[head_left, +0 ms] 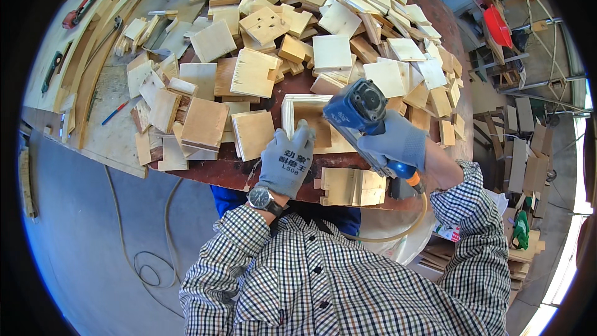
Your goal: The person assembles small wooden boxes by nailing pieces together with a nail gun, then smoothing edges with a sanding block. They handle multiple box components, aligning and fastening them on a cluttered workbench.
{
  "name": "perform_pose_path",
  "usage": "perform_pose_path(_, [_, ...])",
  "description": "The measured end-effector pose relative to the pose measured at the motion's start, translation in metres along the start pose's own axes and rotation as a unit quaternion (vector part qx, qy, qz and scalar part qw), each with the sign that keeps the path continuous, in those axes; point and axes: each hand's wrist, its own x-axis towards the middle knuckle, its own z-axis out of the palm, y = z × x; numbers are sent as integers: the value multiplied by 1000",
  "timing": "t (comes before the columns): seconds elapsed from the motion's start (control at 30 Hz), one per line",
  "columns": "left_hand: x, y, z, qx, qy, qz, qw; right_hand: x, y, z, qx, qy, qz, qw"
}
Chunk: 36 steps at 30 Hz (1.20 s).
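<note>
Nail gun (pixel 359 107) nose hidden behind its body. Right hand (pixel 398 142) clenched on its grip; left hand (pixel 287 158) flat, released, pressing wooden box frame (pixel 298 107) on table (pixel 249 171).

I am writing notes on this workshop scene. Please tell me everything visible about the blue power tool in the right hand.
The blue power tool looks like a pneumatic nailer: a blue body with a round dark grey cap facing the camera, and a handle ending in an orange fitting from which a pale hose curves away. The gloved right hand grips its handle. The tool tilts, its nose down toward the small open wooden box, which the gloved left hand steadies. Its tip is hidden.
</note>
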Motion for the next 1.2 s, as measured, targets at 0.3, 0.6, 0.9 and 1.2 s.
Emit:
perform_pose_path(0.3, [0, -12, -8, 74, -36, 144, 986, -38, -22, -1, 34, 0, -29, 999])
perform_pose_path(0.6, [-5, -22, 5, -50, 35, 64, 996, -42, -34, 14, 26, -62, -7, 998])
perform_pose_path(0.9, [-24, -26, 26, -172, 127, -4, 977, -29, -29, 14, -8, -61, -39, 997])
perform_pose_path(1.2, [-20, -34, 25, -151, 99, 19, 983, -18, -41, 21, -53, -97, -22, 994])
